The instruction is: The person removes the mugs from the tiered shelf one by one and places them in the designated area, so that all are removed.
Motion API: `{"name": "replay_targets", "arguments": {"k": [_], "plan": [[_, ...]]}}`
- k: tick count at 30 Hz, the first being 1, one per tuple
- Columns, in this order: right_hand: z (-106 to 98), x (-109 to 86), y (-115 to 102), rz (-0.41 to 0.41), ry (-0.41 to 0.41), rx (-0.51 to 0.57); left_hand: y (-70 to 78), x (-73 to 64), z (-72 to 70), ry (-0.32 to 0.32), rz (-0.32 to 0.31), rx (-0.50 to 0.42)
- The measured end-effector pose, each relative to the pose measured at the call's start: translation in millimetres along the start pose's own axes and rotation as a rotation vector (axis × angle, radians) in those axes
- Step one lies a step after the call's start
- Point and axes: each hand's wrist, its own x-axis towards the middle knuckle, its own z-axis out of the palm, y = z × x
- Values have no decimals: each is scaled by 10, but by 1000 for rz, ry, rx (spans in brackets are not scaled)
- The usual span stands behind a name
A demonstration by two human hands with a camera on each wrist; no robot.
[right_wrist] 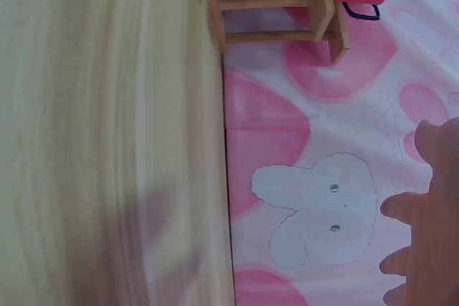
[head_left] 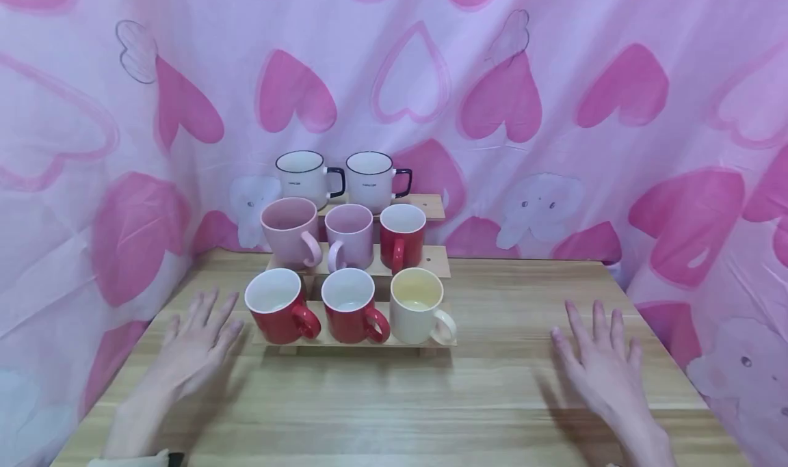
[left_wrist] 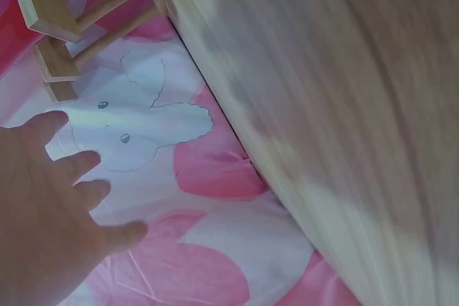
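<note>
My left hand (head_left: 200,351) is spread over the table's left side, fingers straight and holding nothing. Nearest to it is a red mug (head_left: 280,320) at the left end of the rack's lowest step. My right hand (head_left: 603,371), fingers also spread, hovers over the right side with nothing in it. Beside that first mug stand another red mug (head_left: 349,316) and a cream mug (head_left: 414,313). The middle step bears two pink mugs, a larger one (head_left: 286,238) and a smaller one (head_left: 353,238), and a red mug (head_left: 403,238). Two white mugs with black rims (head_left: 301,180) stand on top.
The wooden three-step rack (head_left: 437,265) stands at the back of the wood-grain table (head_left: 505,398), left of the middle. A pink curtain with hearts (head_left: 554,200) hangs behind and on both sides. All the mug handles point to the right or forward.
</note>
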Motion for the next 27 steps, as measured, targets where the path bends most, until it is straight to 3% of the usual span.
{"name": "replay_targets", "arguments": {"k": [11, 16, 20, 27], "plan": [[-91, 82, -91, -53, 99, 240, -9, 41, -11, -16, 39, -228], [-113, 128, -144, -110, 152, 361, 6, 54, 3, -70, 7, -320], [-153, 146, -204, -100, 150, 424, 13, 81, 29, -106, -10, -395], [-175, 200, -406, -71, 105, 539, -16, 188, 85, -115, -30, -382]]}}
